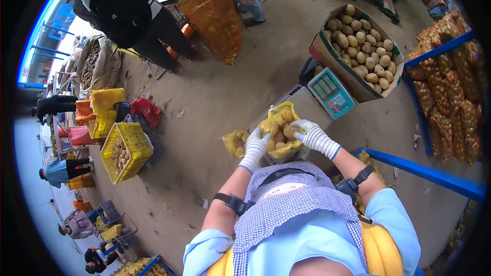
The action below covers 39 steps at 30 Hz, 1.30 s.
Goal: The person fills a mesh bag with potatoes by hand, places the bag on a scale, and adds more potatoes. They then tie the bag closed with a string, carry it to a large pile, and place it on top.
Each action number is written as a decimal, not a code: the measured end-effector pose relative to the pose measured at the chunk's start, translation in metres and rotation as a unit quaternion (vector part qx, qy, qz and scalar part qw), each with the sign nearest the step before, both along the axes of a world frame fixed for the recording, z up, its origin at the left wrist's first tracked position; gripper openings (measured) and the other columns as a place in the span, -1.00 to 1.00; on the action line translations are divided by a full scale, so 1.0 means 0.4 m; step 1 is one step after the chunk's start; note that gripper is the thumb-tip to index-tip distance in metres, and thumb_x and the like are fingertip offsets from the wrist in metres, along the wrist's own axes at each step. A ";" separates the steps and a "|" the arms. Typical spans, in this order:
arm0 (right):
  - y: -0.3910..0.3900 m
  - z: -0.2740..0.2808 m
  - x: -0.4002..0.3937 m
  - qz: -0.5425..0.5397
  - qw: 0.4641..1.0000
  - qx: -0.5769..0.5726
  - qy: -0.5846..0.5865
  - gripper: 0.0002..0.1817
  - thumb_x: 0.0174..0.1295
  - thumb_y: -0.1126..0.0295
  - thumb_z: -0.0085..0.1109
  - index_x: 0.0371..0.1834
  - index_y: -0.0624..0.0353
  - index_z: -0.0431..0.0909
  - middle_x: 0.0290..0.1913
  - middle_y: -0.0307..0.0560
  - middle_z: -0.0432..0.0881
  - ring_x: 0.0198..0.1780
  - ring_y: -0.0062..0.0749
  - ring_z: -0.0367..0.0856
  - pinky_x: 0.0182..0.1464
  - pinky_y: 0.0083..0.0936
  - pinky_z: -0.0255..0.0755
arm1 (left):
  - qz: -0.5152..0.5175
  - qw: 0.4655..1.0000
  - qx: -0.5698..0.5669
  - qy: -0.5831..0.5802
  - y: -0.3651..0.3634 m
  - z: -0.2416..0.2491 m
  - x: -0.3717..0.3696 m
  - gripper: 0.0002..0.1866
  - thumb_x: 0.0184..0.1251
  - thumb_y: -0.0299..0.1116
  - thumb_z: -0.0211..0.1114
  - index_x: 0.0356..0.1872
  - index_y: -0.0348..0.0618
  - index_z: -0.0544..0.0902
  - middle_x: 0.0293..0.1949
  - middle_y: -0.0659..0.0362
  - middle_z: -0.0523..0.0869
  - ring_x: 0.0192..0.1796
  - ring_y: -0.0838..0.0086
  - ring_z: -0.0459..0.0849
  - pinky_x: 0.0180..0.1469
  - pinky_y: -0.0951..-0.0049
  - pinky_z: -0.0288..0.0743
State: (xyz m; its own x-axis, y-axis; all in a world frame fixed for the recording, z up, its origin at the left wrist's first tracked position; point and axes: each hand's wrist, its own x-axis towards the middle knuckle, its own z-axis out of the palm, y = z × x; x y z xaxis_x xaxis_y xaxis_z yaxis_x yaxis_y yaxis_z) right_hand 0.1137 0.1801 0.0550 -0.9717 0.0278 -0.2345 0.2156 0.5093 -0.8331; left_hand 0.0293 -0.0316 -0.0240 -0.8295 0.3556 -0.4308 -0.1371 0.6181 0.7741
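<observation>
A yellow net bag of potatoes (280,132) stands in front of me on the platform of a digital scale (255,122). My left hand (255,148), in a striped white glove, is closed on the bag's left side. On its right side my right hand (317,137), gloved the same way, grips the netting near the top. Potatoes show through the mesh and the upper opening. Another yellow net bag with potatoes (235,143) lies just left of my left hand. The scale's teal display with keys (331,93) is beyond my right hand; its digits are too small to read.
A large cardboard box of potatoes (321,46) stands behind the display. Blue rails (424,174) and stacked filled net bags (450,97) are at the right. At left is a yellow crate (128,145) with potatoes. A person in dark clothes (128,15) stands near an orange net bag (215,20).
</observation>
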 end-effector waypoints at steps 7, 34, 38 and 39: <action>0.021 0.082 0.207 -0.249 0.968 -0.022 -0.007 -0.70 0.09 0.40 0.13 -0.10 0.26 0.54 -0.12 0.10 0.59 -0.06 -0.13 0.57 0.03 -0.37 0.42 | 0.086 0.993 -0.004 0.083 -0.048 0.057 -0.055 -0.34 0.08 -0.04 0.31 0.10 -0.32 0.39 0.11 -0.17 0.41 0.12 0.04 0.42 0.18 0.21 0.28; -0.214 0.130 0.157 0.113 0.989 0.074 -0.059 -0.76 0.10 0.23 0.07 -0.31 0.13 0.60 -0.31 0.05 0.60 -0.22 -0.09 0.58 -0.13 -0.23 0.43 | -0.475 0.870 -0.114 0.077 -0.070 0.256 0.077 -0.78 0.16 -0.27 0.21 -0.25 -0.19 0.61 -0.36 0.01 0.68 -0.21 0.19 0.65 -0.12 0.30 0.47; -0.219 0.175 0.133 0.148 0.955 0.258 -0.002 -0.75 0.06 0.18 0.11 -0.29 0.07 0.60 -0.23 0.06 0.55 -0.20 -0.06 0.52 -0.13 -0.20 0.42 | -0.346 0.934 -0.060 0.058 -0.080 0.209 0.094 -0.79 0.23 -0.29 0.15 -0.26 -0.23 0.57 -0.30 -0.07 0.65 -0.20 0.10 0.61 -0.14 0.25 0.46; -0.219 0.175 0.135 0.130 0.957 0.260 0.002 -0.74 0.06 0.17 0.11 -0.30 0.07 0.60 -0.20 0.07 0.53 -0.17 -0.05 0.51 -0.12 -0.18 0.42 | -0.304 0.952 -0.037 0.018 -0.084 0.194 0.101 -0.77 0.25 -0.29 0.12 -0.24 -0.26 0.55 -0.27 -0.11 0.64 -0.19 0.03 0.59 -0.14 0.22 0.45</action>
State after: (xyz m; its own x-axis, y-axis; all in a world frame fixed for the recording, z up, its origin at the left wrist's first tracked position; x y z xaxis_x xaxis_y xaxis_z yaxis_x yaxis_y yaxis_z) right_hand 0.1676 0.0926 0.1248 -0.9624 -0.1035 -0.2512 0.0226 0.8908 -0.4538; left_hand 0.0697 -0.0651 0.0538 -0.4944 0.7444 -0.4489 0.2901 0.6280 0.7221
